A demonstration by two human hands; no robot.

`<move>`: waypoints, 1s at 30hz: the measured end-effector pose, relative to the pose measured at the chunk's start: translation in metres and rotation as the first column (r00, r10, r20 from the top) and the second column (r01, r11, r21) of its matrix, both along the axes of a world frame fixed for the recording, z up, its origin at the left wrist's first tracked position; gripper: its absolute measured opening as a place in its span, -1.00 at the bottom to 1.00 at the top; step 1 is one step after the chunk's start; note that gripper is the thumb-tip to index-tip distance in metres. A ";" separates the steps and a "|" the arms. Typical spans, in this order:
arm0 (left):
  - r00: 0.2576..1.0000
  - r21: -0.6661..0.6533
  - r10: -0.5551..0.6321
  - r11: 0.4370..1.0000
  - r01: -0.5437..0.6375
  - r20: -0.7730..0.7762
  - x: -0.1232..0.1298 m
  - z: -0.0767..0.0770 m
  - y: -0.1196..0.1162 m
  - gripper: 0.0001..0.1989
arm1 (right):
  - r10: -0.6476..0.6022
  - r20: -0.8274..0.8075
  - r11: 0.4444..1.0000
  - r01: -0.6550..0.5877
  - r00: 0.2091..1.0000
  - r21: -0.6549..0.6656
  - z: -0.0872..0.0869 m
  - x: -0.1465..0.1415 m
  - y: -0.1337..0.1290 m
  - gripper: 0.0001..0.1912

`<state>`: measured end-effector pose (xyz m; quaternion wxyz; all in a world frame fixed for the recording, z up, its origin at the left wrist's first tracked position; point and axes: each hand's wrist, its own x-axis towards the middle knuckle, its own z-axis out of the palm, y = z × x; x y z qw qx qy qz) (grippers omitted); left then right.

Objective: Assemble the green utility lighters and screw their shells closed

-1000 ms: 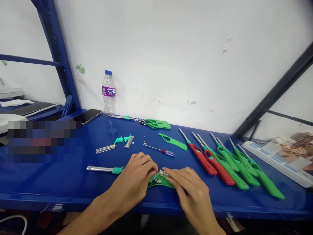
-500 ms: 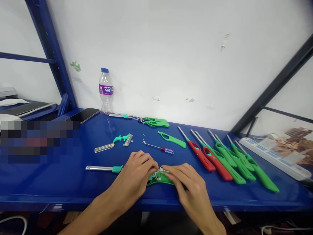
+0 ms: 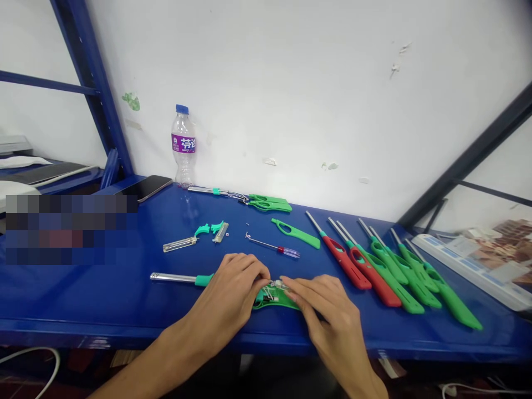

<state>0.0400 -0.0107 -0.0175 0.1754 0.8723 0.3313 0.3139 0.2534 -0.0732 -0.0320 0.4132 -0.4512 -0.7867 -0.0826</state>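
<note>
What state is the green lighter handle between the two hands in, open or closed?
Open: thin white wires lie exposed inside the green handle.

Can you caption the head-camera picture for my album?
Left hand and right hand at an opened green lighter, a screwdriver beyond, red and green lighters to the right.

Lighter tube (image 3: 172,277), shiny metal; casing (image 3: 285,301), partly hidden, apparently smooth plastic; surface (image 3: 124,299), glossy; bottle (image 3: 183,166), clear plastic; screwdriver handle (image 3: 291,252), translucent plastic.
</note>
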 end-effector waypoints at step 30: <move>0.999 0.069 -0.039 0.997 0.036 0.037 0.000 0.003 -0.004 -0.83 | -0.016 0.073 1.000 0.015 0.997 0.009 0.004 0.003 -0.004 -0.58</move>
